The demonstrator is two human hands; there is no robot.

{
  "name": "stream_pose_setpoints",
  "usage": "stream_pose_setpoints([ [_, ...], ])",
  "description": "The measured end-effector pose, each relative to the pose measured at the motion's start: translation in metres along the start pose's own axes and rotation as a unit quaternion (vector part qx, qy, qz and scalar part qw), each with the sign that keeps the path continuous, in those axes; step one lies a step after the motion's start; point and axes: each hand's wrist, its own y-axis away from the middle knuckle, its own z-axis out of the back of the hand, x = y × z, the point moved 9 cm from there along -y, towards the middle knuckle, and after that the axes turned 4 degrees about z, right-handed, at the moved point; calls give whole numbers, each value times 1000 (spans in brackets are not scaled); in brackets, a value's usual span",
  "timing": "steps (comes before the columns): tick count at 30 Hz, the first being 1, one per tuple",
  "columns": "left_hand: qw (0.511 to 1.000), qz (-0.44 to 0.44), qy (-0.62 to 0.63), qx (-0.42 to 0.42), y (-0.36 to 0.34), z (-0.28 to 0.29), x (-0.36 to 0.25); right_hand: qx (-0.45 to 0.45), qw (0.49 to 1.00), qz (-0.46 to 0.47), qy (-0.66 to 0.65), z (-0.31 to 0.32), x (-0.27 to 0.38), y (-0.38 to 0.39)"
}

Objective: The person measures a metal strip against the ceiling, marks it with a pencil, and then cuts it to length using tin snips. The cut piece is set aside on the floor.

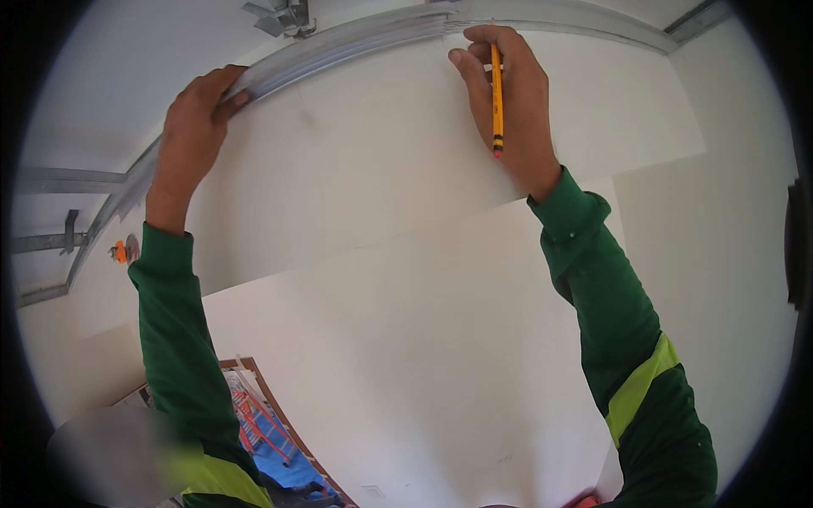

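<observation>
My left hand [190,140], raised at the upper left, has its fingers wrapped on a long galvanized metal channel [322,52] along the top of the white wall [364,169]. Another length of channel [584,21] continues toward the right corner, overlapping near the middle. My right hand [512,118] holds a yellow pencil [496,110] upright between its fingers, pink eraser down. Its top end is at the lower edge of the channel; whether it touches is unclear. Both arms wear green sleeves with lime bands.
Metal framing [72,179] and a bracket [279,19] are overhead. An orange fitting [120,251] is on the left wall. A person [118,457] with a blurred head is below left, near a doorway [258,381] showing red frames and blue sheeting. A dark object [792,241] sits at right.
</observation>
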Motion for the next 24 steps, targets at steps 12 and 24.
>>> stream_pose_setpoints([
  [12, 999, 9, 2, 31, -11, -13, 11, 15, 1000, -25, 6, 0, -10, -1],
  [24, 996, 4, -33, 78, -10, -13, 2, -13, 994, 51, 98, 1, 10, -34],
])
